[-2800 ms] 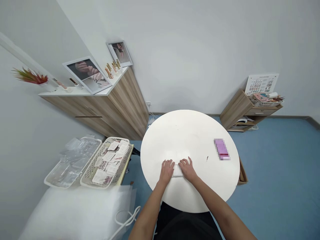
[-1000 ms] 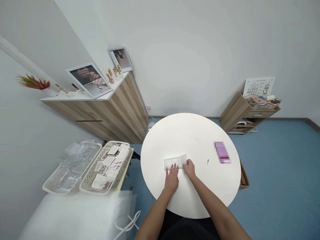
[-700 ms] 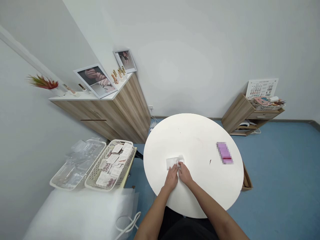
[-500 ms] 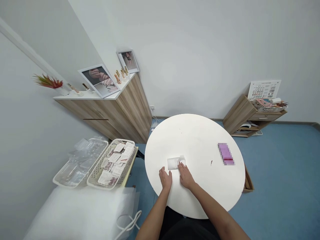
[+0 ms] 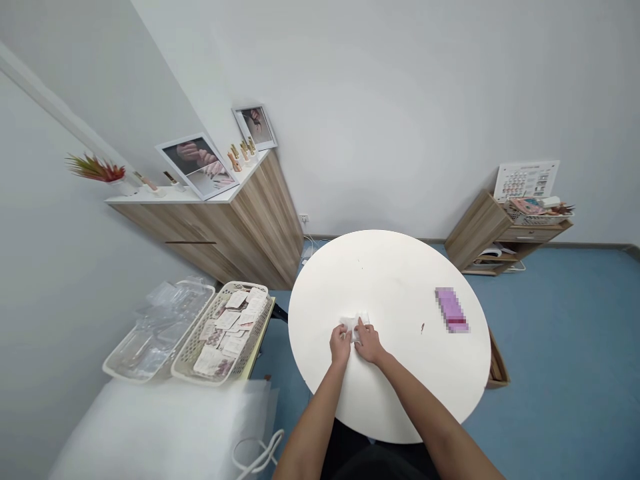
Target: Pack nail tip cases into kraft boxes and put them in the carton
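Observation:
A small, thin white sheet, folded like a packet, lies on the round white table, and I cannot make out whether anything is inside it. My left hand has its fingers curled onto the left edge of the sheet. Its right part is under my right hand, index finger pointing forward onto the sheet and thumb close to the left hand. Both hands partly cover the sheet.
A blurred-out purple item and a small dark red bit lie on the table's right. To the left stand a basket of cards, a basket of clear plastic pieces and a pile of translucent white sheets.
My left hand has moved right and forward, from beside the white sheet onto its left edge. The sheet now looks shorter and more bunched up. The right hand stays on its right part.

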Action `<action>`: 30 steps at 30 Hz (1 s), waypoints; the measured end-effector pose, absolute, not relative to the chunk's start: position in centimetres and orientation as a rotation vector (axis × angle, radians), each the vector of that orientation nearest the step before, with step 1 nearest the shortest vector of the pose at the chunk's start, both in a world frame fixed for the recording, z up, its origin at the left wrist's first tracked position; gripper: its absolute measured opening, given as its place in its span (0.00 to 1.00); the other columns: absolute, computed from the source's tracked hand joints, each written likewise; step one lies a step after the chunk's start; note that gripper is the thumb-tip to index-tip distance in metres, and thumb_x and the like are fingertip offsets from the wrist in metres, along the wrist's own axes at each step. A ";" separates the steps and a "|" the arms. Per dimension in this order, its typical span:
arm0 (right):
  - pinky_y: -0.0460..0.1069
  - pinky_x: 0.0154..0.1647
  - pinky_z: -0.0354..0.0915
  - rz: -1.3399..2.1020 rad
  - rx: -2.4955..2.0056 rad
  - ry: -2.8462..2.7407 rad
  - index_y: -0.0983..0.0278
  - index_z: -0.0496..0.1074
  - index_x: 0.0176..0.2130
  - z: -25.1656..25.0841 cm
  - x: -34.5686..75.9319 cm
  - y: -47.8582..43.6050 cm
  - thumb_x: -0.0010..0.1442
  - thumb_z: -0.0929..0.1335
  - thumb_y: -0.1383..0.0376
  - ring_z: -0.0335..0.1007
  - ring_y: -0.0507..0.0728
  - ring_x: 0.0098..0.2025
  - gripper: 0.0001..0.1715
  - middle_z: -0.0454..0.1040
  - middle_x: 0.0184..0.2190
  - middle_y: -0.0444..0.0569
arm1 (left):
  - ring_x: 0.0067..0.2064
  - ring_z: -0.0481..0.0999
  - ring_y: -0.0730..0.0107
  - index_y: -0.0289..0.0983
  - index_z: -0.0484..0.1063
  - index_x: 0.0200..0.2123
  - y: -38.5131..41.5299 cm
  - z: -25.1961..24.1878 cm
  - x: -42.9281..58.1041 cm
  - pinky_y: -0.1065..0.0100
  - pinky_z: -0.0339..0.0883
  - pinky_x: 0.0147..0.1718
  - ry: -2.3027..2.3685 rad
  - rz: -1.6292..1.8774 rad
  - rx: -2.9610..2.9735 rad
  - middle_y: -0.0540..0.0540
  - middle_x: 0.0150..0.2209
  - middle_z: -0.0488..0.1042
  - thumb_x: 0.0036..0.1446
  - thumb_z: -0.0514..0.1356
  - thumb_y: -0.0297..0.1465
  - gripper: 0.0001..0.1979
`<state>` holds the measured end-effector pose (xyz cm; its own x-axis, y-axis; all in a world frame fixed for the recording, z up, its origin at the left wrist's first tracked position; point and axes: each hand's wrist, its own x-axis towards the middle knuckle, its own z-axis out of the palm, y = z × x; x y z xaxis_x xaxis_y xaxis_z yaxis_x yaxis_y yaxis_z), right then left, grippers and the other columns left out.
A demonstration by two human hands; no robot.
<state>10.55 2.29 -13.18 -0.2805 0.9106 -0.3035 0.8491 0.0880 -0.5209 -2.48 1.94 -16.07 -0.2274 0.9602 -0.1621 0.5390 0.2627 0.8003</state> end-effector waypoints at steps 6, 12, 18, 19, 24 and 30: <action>0.55 0.57 0.60 1.092 -1.692 -2.134 0.64 0.50 0.66 -13.3 12.1 2.3 0.52 0.60 0.74 0.62 0.60 0.58 0.44 0.68 0.58 0.55 | 0.46 0.77 0.63 0.40 0.70 0.46 0.9 -14.9 -0.9 0.58 0.70 0.47 1.678 0.749 1.709 0.45 0.44 0.78 0.62 0.46 0.30 0.16; 0.57 0.62 0.58 0.862 -1.440 -2.303 0.67 0.47 0.68 -14.0 13.2 0.9 0.48 0.59 0.77 0.57 0.60 0.63 0.48 0.58 0.65 0.57 | 0.68 0.55 0.54 0.35 0.54 0.65 -0.6 -16.1 -2.0 0.46 0.50 0.64 1.487 0.396 2.338 0.38 0.65 0.59 0.56 0.50 0.24 0.32; 0.62 0.65 0.52 0.545 -1.570 -2.512 0.70 0.53 0.66 -14.8 14.2 0.6 0.50 0.60 0.76 0.51 0.66 0.66 0.44 0.49 0.69 0.59 | 0.69 0.49 0.54 0.32 0.53 0.65 0.8 -16.6 -3.1 0.47 0.49 0.64 1.410 0.223 2.551 0.37 0.67 0.56 0.50 0.49 0.20 0.36; 0.61 0.64 0.54 0.545 -1.556 -2.537 0.69 0.53 0.66 -14.8 14.3 0.8 0.51 0.59 0.77 0.53 0.65 0.65 0.44 0.49 0.69 0.58 | 0.69 0.51 0.54 0.32 0.53 0.65 1.2 -16.7 -3.2 0.49 0.52 0.63 1.404 0.214 2.553 0.36 0.66 0.57 0.50 0.49 0.20 0.36; 0.55 0.58 0.63 0.558 -1.544 -2.555 0.65 0.54 0.66 -14.7 14.2 2.1 0.53 0.59 0.77 0.62 0.62 0.59 0.42 0.54 0.68 0.55 | 0.65 0.60 0.54 0.34 0.55 0.64 2.6 -16.9 -2.8 0.51 0.62 0.58 1.467 0.204 2.530 0.38 0.64 0.62 0.51 0.49 0.20 0.34; 0.55 0.50 0.68 0.593 -1.600 -2.474 0.62 0.58 0.64 -14.1 14.1 2.9 0.54 0.58 0.78 0.66 0.61 0.53 0.39 0.60 0.64 0.55 | 0.62 0.64 0.54 0.36 0.59 0.61 4.2 -15.1 -2.5 0.51 0.63 0.58 1.389 0.277 2.493 0.38 0.59 0.67 0.51 0.52 0.21 0.32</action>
<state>14.14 2.94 -14.11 -0.4265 0.8992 -0.0977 0.8458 0.3582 -0.3954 -2.51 4.24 -15.11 0.5214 0.8527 0.0335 0.8004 -0.5023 0.3273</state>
